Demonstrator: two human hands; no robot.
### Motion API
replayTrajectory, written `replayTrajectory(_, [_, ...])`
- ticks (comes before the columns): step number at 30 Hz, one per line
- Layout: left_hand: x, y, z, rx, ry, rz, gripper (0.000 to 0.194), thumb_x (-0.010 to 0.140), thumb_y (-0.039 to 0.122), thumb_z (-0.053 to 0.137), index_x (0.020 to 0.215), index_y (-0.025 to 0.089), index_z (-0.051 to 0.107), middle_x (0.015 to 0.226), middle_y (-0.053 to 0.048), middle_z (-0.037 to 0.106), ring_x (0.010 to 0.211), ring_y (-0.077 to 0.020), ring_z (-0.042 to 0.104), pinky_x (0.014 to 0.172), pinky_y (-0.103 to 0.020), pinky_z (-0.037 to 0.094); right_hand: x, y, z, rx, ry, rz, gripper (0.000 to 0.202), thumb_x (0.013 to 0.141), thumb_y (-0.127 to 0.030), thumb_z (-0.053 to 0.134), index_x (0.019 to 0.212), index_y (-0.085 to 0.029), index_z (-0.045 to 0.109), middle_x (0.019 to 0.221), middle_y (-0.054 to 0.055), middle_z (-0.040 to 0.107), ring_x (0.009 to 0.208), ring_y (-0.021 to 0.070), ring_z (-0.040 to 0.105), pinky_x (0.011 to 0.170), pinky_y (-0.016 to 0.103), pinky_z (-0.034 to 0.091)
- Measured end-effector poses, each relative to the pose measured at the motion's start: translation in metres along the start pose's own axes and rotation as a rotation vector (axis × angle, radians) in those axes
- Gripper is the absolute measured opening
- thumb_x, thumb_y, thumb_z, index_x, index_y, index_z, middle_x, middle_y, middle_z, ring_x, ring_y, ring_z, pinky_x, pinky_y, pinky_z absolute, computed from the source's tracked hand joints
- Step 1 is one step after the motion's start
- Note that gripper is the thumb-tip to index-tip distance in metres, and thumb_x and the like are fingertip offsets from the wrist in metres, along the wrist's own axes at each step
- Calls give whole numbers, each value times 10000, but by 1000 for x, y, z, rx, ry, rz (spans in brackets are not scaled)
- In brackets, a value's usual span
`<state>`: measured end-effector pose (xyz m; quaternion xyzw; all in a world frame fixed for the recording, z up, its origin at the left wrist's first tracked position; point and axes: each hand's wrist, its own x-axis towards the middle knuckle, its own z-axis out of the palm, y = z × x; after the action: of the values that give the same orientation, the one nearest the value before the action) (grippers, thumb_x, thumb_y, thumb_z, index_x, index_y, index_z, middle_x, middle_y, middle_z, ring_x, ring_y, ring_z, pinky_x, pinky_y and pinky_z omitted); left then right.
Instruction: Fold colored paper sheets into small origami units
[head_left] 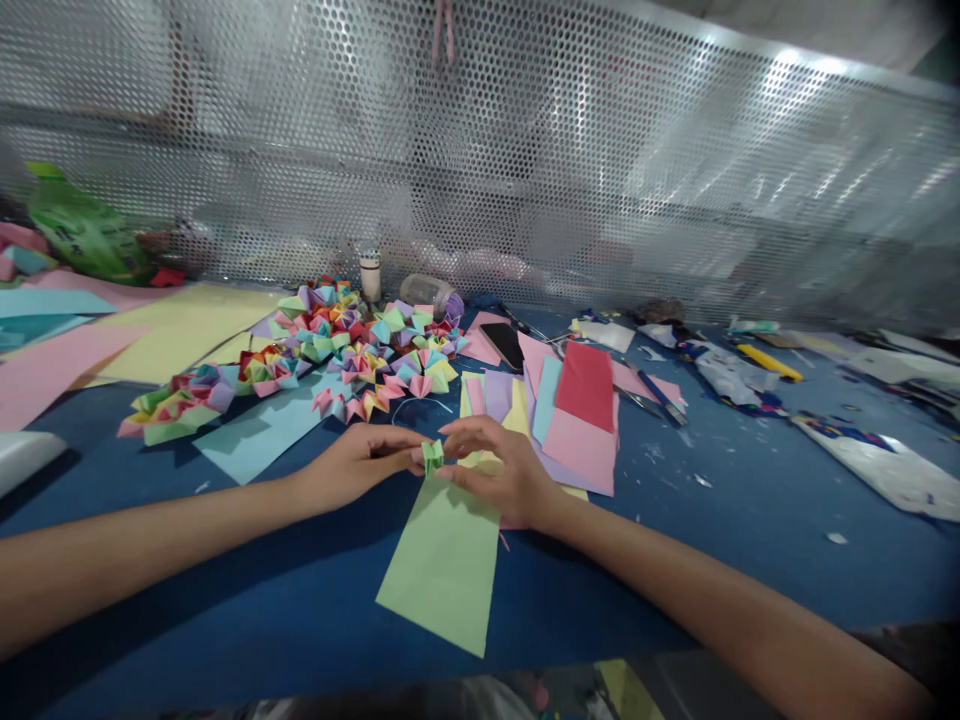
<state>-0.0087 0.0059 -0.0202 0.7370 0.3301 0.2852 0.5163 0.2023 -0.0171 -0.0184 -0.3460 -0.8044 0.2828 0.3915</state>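
One sm. folded green paper point(433, 458), head cam: L hand point(356, 462) pinches it, fingertips together; R hand point(514, 475) right beside, fingers curled w/ a gap, can't tell if gripping. Green sheet point(444, 570) just below, on blue table point(300, 620).

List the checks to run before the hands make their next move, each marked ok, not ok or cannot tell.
1. Small green folded piece held: ok, at the fingertips of the left hand.
2. Right hand close by: ok, at the piece's other side; whether it touches, cannot tell.
3. Folds crisp: cannot tell, too small to judge.
4. Green sheet separate from the piece: cannot tell, its top edge meets the hands.
5. Clear jar upright: not ok, it lies on its side.
6. Blue table free of scraps: not ok, a white scrap lies at right.
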Motion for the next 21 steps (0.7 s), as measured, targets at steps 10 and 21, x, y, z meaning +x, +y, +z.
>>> replayTrajectory(10, [-5, 1, -1, 133, -60, -5, 396, 782, 299, 602, 1147, 145, 613, 836, -33, 691, 735, -161, 610, 648, -233, 468, 1, -2, -2, -76, -27, 32, 315, 774, -330, 653, 1052, -204, 578, 876, 35, 669, 780, 142, 630, 719, 276, 518])
replayTrajectory(21, [0, 1, 1, 12, 9, -53, 402, 757, 385, 629, 1075, 138, 621, 858, -46, 680, 766, -183, 615, 652, -245, 480, 2, -6, -6, -66, 25, 0, 276, 789, -322, 637, 1032, -208, 570, 944, 47, 669, 834, 150, 633, 723, 275, 511])
